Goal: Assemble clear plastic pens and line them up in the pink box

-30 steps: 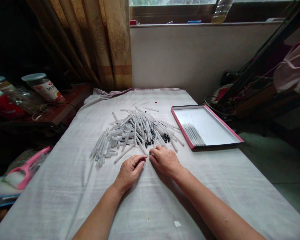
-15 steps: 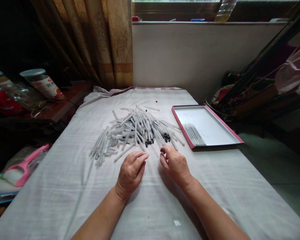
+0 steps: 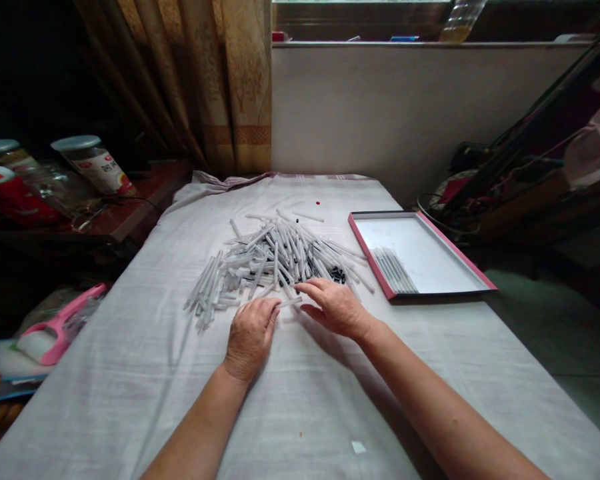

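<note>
Across a pale tablecloth (image 3: 125, 380), near a patterned curtain (image 3: 220, 87): short row of slim tubes (image 3: 395, 271) laid in the pink-edged tray (image 3: 443, 257), large pile (image 3: 280, 250) loose outside; looks mostly undone. Left hand (image 3: 250, 337), fingers pinched on a whitish tube (image 3: 291, 302); right hand (image 3: 337, 310), fingers apart near its free end. Dim room.

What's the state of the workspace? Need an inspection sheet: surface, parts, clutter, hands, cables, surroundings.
Surface: pale wrinkled tablecloth.
Parts: heap of translucent pen barrels; small black plugs at its right; shallow pink-sided tray holding a row of slim tubes.
Clutter: red bit beyond the heap; white scrap nearer the person.
Left hand: pinching a short tube.
Right hand: thumb and fingers parted at its free end; contact unclear.
Cables: thin dark cord, left.
Surroundings: patterned curtain, lidded jar, windowsill bottle.
</note>
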The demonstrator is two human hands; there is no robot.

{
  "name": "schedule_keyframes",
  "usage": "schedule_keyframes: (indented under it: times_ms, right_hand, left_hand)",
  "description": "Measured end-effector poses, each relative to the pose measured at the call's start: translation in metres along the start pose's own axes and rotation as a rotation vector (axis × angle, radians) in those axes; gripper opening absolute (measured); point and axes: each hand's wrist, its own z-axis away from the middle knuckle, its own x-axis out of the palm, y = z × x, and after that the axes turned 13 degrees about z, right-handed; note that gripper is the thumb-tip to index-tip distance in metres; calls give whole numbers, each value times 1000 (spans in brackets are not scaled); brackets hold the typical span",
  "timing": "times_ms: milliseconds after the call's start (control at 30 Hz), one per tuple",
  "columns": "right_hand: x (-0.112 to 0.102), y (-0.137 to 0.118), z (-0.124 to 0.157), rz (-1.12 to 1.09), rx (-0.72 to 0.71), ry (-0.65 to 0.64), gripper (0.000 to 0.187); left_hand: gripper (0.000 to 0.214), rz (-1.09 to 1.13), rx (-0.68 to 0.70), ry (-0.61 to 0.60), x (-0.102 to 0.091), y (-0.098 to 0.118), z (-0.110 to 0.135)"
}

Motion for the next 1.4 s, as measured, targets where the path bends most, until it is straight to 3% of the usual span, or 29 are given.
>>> schedule_keyframes:
  times_ms: [100,267,500,600,700,800,867,933,1033,1400]
  right_hand:
    - [-4,11,-13,183,85,-102,36]
    - [3,18,-28,314,174,-151,30]
    - [22,23,-25,225,108,-21,21]
    - [16,25,-17,118,112,135,24]
    - [0,18,-4,-71,228,400,22]
    - [-10,2,9,-409,543,710,19]
    - [-9,-8,15,-723,786,842,21]
    - [-3,-12,18,-981,939,869,24]
    - [5,-13,17,-1151,1006,849,29]
    - [4,-21,15,-1196,1003,782,31]
  left_hand:
    - [19,25,-59,83,2,-3,0]
    - [16,115,-120,129,4,-5,0]
    - [22,215,-132,109,7,-6,-1]
    - [25,236,-140,95,6,-5,-1]
    - [25,239,-156,96,5,-5,-2]
    - [24,220,-156,110,4,-6,-1]
    - [23,205,-145,108,5,-6,-1]
    - [23,194,-133,94,6,-6,0]
    - [22,174,-115,80,7,-5,1]
    - [20,166,-50,46,5,0,1]
